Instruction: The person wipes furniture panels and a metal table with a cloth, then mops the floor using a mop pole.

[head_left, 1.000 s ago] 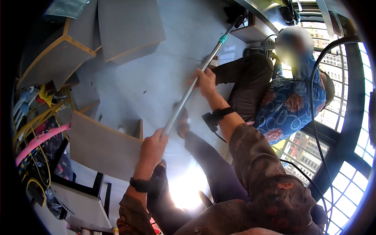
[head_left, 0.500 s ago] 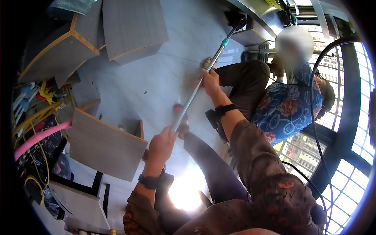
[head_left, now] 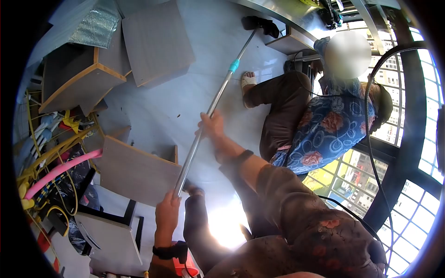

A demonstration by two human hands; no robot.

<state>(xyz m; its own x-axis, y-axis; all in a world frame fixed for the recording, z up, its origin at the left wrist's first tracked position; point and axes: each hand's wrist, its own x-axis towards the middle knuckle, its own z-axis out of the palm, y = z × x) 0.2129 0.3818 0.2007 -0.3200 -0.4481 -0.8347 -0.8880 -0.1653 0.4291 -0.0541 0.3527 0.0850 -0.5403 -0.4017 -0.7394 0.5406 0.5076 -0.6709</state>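
Both of my hands are wrapped round the metal handle of a long mop [head_left: 196,143], which slants up and away across the floor. My left hand [head_left: 167,214] grips the near end of the pole. Farther up the shaft, below its turquoise collar [head_left: 234,65], my right hand [head_left: 212,127] is closed round it. At the far end the dark mop head [head_left: 263,26] rests on the floor, close to an open wooden box [head_left: 288,42].
Grey wooden cabinet pieces [head_left: 157,44] stand on the left, with another panel [head_left: 139,169] nearer. Cables and a pink tube [head_left: 62,169] lie at the far left. A seated person in a blue flowered top [head_left: 324,129] is at the right, one sandalled foot [head_left: 248,81] on the floor.
The mop has swung left, its head sliding left along the floor beside the box. Both my hands have moved left and nearer my body, still holding the handle.
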